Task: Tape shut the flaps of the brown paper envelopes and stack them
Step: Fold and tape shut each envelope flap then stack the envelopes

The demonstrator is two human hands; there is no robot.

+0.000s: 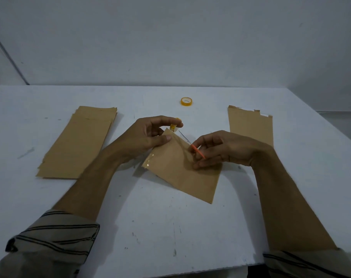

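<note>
Mid-counter (170, 227), the left hand (148, 135) pinched a tape roll (173, 126) at the envelope (182, 173)'s corner; the right hand (220, 151) gripped orange scissors (197, 150). A careless snip could nick the paper or tangle the tape.

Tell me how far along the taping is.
Done: the right envelope, tape showing at its top. In hand: the middle envelope, left hand holding the roll at its flap, right hand holding scissors beside it. Still to do: the pile, apparently untaped.
</note>
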